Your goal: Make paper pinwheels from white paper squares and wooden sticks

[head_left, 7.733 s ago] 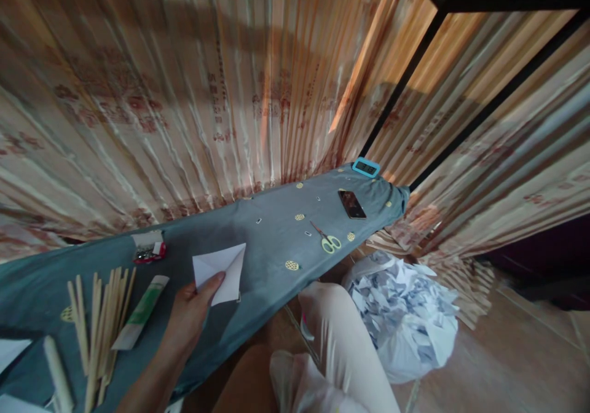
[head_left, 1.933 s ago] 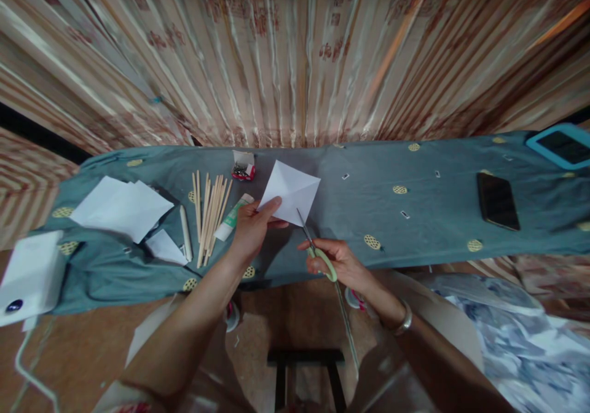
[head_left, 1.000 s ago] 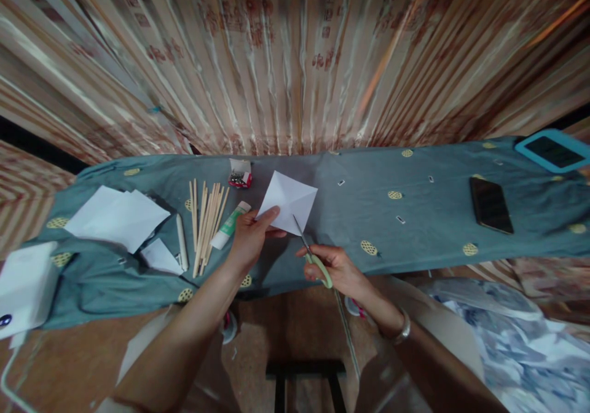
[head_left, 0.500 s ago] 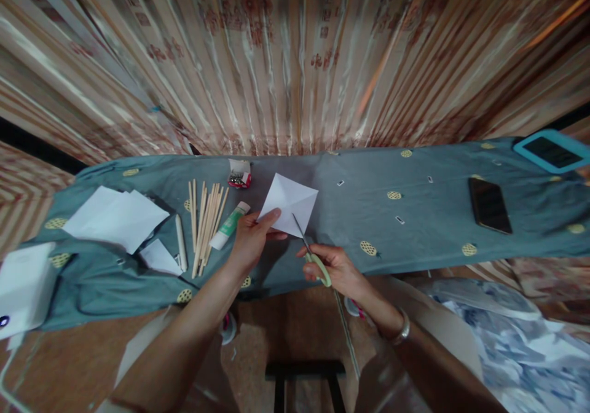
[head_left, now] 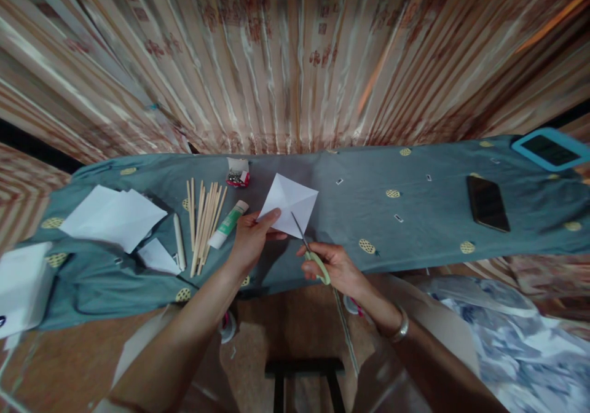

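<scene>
No wording is legible. Reddish characters [head_left: 322, 58] on the curtain [head_left: 286, 93] behind the worktop's [head_left: 332, 216] far edge are blurred; the green label [head_left: 229, 221] on the tube [head_left: 217, 239], left of middle, is too small, and the blue-framed display [head_left: 552, 149] at the far right corner too dark.

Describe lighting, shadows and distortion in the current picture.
Head view: dim, uneven light, with orange streaks on the curtain; head view: a soft shadow on the tablecloth beside the left hand; head view: the blue-framed device looks stretched near the right edge, its display unreadable.
</scene>
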{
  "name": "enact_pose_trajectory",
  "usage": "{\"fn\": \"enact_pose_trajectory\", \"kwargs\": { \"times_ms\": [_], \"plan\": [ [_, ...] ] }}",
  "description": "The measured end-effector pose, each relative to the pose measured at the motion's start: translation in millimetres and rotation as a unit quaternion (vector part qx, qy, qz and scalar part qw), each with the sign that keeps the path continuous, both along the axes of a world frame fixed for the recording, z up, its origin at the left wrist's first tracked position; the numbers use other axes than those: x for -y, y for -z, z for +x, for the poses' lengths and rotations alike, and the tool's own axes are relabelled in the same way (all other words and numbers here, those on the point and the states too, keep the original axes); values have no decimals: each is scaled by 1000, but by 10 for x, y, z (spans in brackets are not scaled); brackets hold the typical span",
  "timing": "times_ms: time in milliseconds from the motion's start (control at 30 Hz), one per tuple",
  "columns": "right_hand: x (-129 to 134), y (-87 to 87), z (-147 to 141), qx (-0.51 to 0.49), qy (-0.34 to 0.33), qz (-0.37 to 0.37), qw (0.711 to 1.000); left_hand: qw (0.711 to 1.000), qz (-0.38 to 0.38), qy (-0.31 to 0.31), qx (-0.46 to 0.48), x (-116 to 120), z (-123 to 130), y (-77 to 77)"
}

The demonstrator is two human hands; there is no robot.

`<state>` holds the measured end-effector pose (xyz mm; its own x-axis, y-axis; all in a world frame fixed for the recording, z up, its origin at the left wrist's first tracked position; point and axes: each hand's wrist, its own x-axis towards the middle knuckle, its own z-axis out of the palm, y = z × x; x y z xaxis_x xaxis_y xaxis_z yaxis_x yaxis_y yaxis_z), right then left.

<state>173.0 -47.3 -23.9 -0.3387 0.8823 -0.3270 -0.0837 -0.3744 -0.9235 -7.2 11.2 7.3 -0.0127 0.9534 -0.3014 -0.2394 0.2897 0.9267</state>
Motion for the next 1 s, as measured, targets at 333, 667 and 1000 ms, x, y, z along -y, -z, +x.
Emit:
{"fn": "enact_pose_trajectory", "kwargs": {
  "times_ms": [333, 667, 1000],
  "plan": [
    [1, 12, -13, -7, 11, -11, 1000, 1000, 1, 5, -3, 10, 3, -2],
    [-3, -35, 131, 14, -79, -6, 997, 997, 20, -70, 5, -152, -152, 5],
    [-227, -76, 440, 64, 97, 86, 989, 999, -16, -34, -2, -137, -206, 19]
  ]
}}
